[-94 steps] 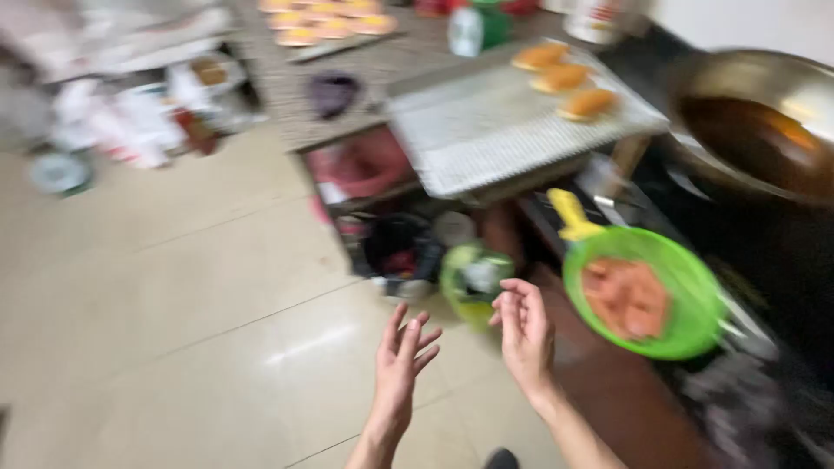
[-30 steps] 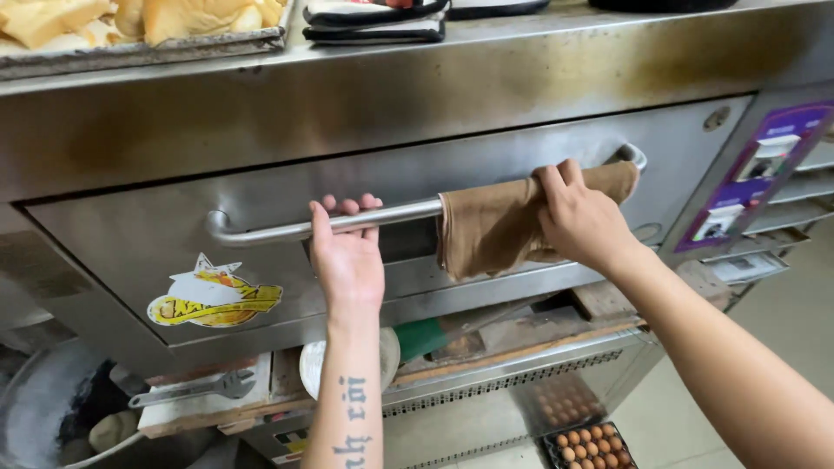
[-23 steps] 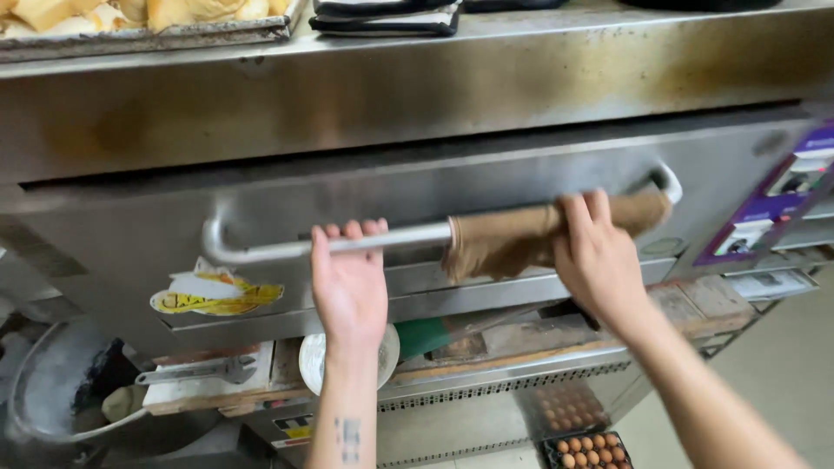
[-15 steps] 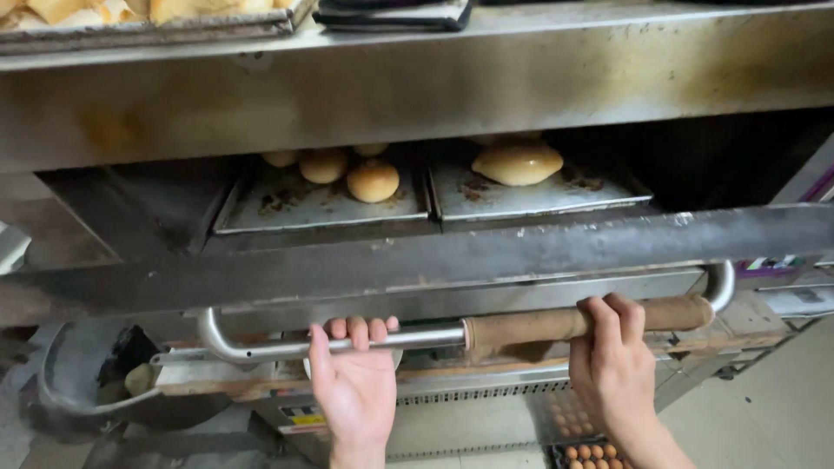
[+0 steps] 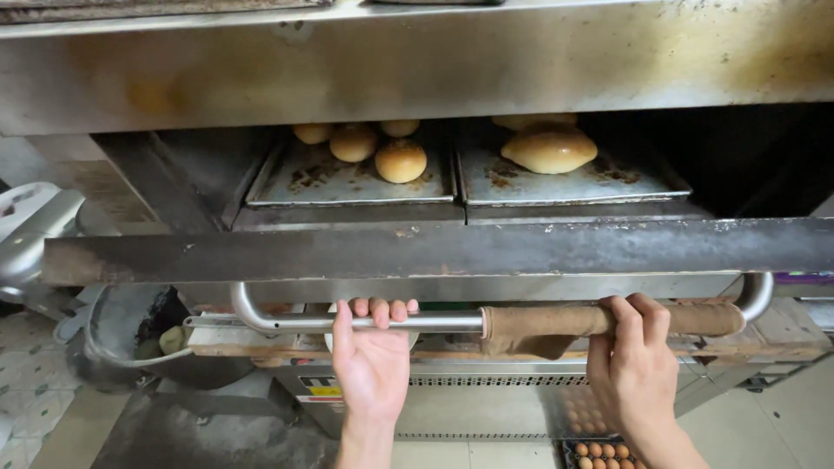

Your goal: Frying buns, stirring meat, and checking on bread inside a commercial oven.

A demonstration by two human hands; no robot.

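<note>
Nearest to me, at the bottom of the frame, my left hand point(image 5: 372, 356) is clenched around the bare metal of the oven door handle point(image 5: 434, 322), fingers hooked over it from below, left of centre. My right hand point(image 5: 632, 365) grips the same bar further right, closed over the brown cloth wrap point(image 5: 599, 320) that sleeves that stretch of the handle. The bar's long axis runs straight across the frame, left to right, with curved ends turning up into the oven door point(image 5: 417, 252), so both hands sit on one horizontal line, level with each other and well apart. The door lies dropped open and shows as a dark horizontal band just above my knuckles. Beyond it, higher in the frame, the oven cavity shows two baking trays side by side: the left tray point(image 5: 347, 178) holds a few small round buns point(image 5: 400, 161) towards its back, and the right tray point(image 5: 573, 181) holds a larger golden loaf point(image 5: 549, 149). So the trays lie above and past the door from my hands, the left tray more in line with my left hand, the right tray with my right. An egg carton point(image 5: 599, 452) sits low on the floor near my right wrist.
</note>
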